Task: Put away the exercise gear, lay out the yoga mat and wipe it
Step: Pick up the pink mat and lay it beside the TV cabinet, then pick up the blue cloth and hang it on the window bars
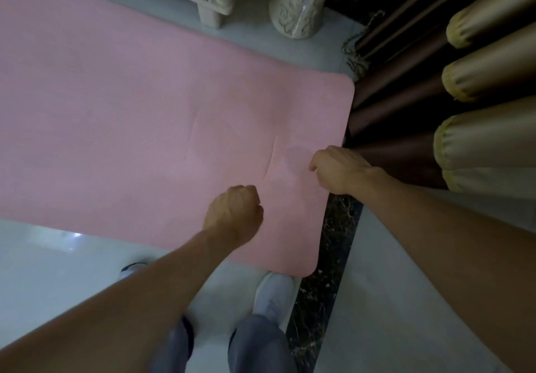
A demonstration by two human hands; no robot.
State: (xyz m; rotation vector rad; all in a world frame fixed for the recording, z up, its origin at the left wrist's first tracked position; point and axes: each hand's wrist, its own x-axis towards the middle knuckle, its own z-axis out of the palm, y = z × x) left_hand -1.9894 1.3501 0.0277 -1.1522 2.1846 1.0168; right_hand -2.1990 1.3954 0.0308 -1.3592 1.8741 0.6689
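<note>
Your yoga mat (145, 126) lies unrolled and flat on the pale floor (52, 259). It is pink and fills most of the view. 2 shallow creases run across it close to its short end, and a faint darker patch sits on it beside the nearer crease.

Your left hand (235, 213) is over the mat, just inside its near long edge. The fingers are curled into a fist with the thumb pressed against them, and nothing shows inside it.

Your right hand (338, 169) is at the mat's short end, knuckles up, with the fingers bent down toward the surface. The fingertips are hidden under the hand, so you cannot tell whether they pinch the mat's edge or only rest on it.

Past the mat's far long edge stand 1 cream cabinet foot (209, 14) and, beside it, 1 carved cream vase (298, 4). Beyond the mat's short end hang dark brown and gold curtains (481, 82), whose folds reach almost to the mat's far corner. A dark speckled strip (329, 256) in the floor runs along that short end. Your white shoe (272, 294) touches the mat's near corner, with your grey trouser leg (258, 343) above it.
</note>
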